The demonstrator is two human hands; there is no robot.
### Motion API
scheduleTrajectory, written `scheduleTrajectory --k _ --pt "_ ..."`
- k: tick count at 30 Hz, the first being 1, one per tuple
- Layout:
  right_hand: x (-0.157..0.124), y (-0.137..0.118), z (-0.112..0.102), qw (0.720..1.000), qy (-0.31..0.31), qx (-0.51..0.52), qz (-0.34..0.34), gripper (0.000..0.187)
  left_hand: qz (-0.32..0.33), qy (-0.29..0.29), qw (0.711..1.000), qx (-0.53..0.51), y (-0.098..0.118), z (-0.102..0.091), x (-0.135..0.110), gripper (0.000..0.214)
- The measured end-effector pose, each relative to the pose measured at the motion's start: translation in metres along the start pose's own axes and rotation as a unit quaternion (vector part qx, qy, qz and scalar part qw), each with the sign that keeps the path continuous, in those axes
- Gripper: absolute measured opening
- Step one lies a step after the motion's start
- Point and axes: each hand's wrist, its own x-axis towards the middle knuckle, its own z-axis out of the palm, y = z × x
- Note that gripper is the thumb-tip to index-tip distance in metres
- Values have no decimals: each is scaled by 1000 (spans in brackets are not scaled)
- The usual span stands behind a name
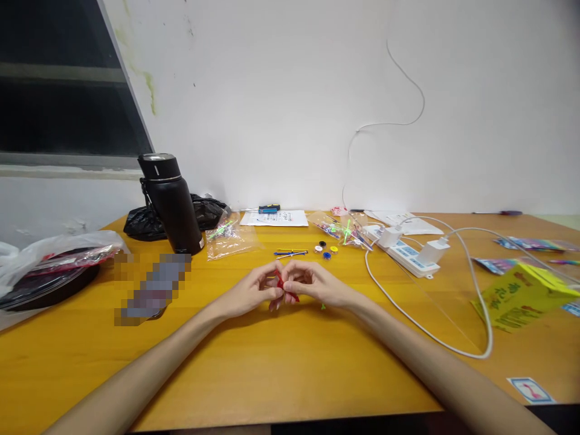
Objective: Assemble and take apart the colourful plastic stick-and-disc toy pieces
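Observation:
Both hands meet just above the middle of the table. My left hand pinches a small red piece, which looks like plastic. From the other side my right hand grips the same piece, fingertips closed on it. Its full shape is hidden by the fingers. Close beside my right hand lies a small green part. Beyond the hands are thin blue, yellow and white sticks and several small round pieces, among them a yellow one.
A black bottle stands at the left, near a blurred-out flat object. Clear bags of small parts lie toward the wall. At the right are a power strip, looping white cable and a yellow packet.

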Motion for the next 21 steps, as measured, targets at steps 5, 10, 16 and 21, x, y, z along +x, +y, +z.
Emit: scheduleTrajectory --k 5,10,16,21 --pt "0 2 0 999 19 -37 -1 33 -17 16 999 46 1 -3 0 28" --pt "-1 -2 4 990 72 -120 -20 25 -24 50 991 122 7 -8 -1 24" --pt "-6 -3 6 959 83 -268 -44 10 -62 60 982 167 5 -8 -3 28" --pt "-7 -1 5 983 46 -179 -17 11 -64 22 990 126 8 -3 -3 27"
